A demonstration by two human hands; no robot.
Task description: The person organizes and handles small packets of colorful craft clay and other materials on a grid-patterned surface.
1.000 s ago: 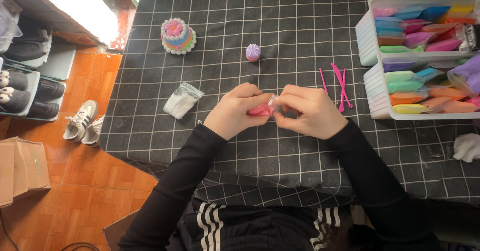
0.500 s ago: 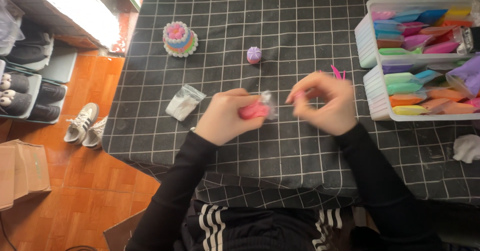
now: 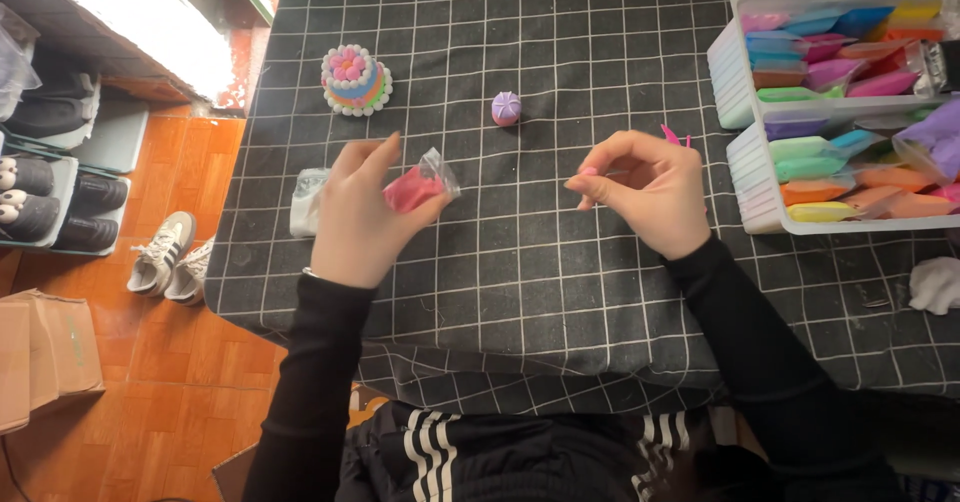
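Note:
My left hand point(image 3: 358, 217) holds a small clear bag of pink clay point(image 3: 416, 186) just above the black checked tablecloth point(image 3: 520, 262). My right hand point(image 3: 648, 194) hovers to the right of it, well apart, thumb and forefinger pinched on what looks like a tiny pink bit of clay point(image 3: 587, 173). A clear packet of white clay point(image 3: 303, 200) lies partly hidden under my left hand. Pink stick tools point(image 3: 671, 134) peek out behind my right hand.
A small layered clay cake point(image 3: 355, 79) and a purple clay ball point(image 3: 506, 108) stand farther back. Two white bins point(image 3: 738, 77) with several coloured clay packets fill the right side. A white lump point(image 3: 936, 284) lies at the right edge. Shoes point(image 3: 165, 257) are on the floor at left.
My hands were together on the pink clay; they have pulled apart. The left carried the bag leftward, and the right moved right with its fingers pinched.

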